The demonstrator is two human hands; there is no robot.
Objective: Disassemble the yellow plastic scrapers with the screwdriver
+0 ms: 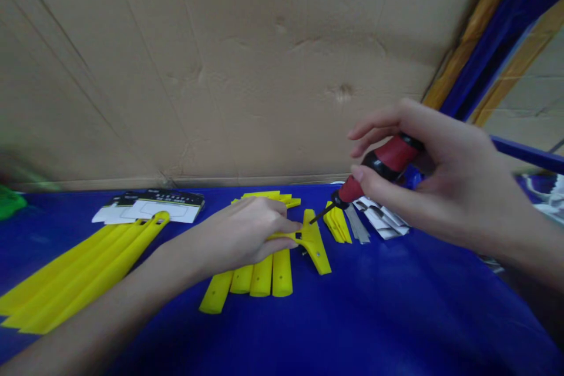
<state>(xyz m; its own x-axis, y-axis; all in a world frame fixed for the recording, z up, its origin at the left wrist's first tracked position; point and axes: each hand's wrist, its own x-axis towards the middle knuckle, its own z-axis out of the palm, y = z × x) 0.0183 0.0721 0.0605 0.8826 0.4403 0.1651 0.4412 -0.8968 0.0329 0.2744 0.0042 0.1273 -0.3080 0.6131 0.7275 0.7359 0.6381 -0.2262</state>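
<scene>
My left hand (251,226) pinches the stem of a yellow T-shaped plastic scraper head (318,252) between thumb and fingers. A small screw (318,255) shows on its lower wing. In my right hand (458,173) is a screwdriver (390,160) with a red and black handle, tilted down to the left. Its tip meets the upper wing of the yellow piece, or hovers just over it; I cannot tell which. Several short yellow tubes (263,279) lie beneath and beside my left hand.
Long yellow handles (97,270) with black-and-white cards (171,210) lie at left on the blue table (352,329). Right of the T-piece are small yellow parts (337,225), grey metal strips (358,226) and white folded pieces (382,218). A cardboard wall (247,70) stands behind.
</scene>
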